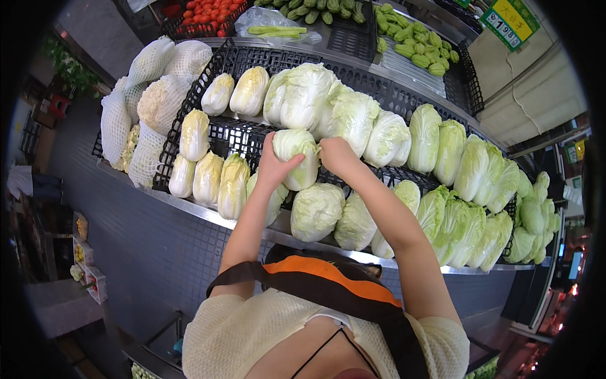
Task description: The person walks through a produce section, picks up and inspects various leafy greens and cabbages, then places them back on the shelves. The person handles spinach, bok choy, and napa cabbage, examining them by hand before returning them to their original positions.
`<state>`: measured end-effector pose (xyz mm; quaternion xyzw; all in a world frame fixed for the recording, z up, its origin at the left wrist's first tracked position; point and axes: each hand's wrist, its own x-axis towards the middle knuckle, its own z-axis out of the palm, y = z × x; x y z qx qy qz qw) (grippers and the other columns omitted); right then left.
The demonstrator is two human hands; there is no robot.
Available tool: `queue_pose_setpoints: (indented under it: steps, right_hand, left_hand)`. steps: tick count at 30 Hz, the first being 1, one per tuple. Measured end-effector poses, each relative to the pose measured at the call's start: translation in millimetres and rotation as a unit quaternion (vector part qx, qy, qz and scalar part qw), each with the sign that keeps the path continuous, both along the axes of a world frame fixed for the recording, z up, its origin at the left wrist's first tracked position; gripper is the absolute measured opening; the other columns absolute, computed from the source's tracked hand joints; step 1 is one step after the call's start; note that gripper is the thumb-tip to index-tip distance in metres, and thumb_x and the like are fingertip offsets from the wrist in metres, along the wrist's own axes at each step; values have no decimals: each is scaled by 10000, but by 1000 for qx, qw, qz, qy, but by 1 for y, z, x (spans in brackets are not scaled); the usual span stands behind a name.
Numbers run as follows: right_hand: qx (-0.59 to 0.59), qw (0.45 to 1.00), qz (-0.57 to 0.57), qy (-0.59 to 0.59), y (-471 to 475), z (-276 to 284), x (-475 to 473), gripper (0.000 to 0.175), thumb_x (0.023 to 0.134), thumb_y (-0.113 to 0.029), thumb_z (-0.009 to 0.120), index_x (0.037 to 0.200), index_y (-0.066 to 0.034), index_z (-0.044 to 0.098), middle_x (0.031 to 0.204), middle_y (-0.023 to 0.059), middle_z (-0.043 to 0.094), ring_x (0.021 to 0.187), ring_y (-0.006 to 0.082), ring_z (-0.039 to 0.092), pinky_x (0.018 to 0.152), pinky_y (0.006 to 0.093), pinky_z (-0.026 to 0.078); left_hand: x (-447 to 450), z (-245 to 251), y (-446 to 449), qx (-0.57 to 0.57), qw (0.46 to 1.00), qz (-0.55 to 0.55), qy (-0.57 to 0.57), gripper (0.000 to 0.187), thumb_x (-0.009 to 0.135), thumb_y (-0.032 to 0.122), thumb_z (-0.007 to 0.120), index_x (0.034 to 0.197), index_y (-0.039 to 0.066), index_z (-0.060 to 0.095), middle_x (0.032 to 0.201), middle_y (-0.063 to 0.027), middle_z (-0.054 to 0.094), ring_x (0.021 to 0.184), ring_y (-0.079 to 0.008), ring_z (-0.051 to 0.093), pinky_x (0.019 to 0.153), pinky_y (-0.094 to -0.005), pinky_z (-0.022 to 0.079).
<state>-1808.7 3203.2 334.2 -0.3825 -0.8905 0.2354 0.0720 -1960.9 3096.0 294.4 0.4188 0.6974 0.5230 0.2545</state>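
My left hand grips a pale green napa cabbage from its left side, thumb lying across the front. The cabbage is held upright over the black crates on the stand. At its right edge my right hand is curled, fingertips pinched against the cabbage's outer edge; exactly what they pinch is too small to make out. Right behind stand several larger napa cabbages in the rear row. Just below the held one, toward me, sits a round, pale cabbage head.
Wrapped yellowish napa cabbages stand to the left, beside cauliflowers in foam nets. Greener cabbages fill the right. A metal ledge edges the stand. Behind are tomatoes, chayotes and a price sign.
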Motion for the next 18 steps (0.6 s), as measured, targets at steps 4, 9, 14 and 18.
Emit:
queue_pose_setpoints:
  steps: [4,9,14,18]
  right_hand:
    - [-27,969,-123,210,13,33,24,191,851,-171,504,852,-8,604,672,141,606,627,239,609,554,336,478]
    - [-392,859,-152,292,0,31,56,172,910,-172,482,978,-28,547,714,32,571,523,114,553,455,245,453]
    - [-393,833,-219,323,-25,2,60,179,913,-196,484,956,-31,539,729,33,570,500,111,525,437,256,444]
    - [-497,719,-258,411,-30,4,75,180,899,-257,509,920,-84,552,726,12,574,524,103,530,392,223,389]
  left_hand:
    - [6,8,-9,45,999,22,-8,907,539,308,803,1255,-1,340,1194,-194,469,1097,-299,479,932,-374,384]
    - [21,27,-8,53,990,-13,132,934,511,312,808,1259,2,342,1176,-190,464,1093,-322,457,938,-398,367]
    - [40,45,19,-55,970,-65,229,972,519,383,808,1277,0,337,1180,-227,447,1107,-365,434,942,-416,360]
    - [36,41,29,-81,961,-88,248,1015,538,441,795,1310,15,292,1164,-249,446,1090,-400,433,926,-425,367]
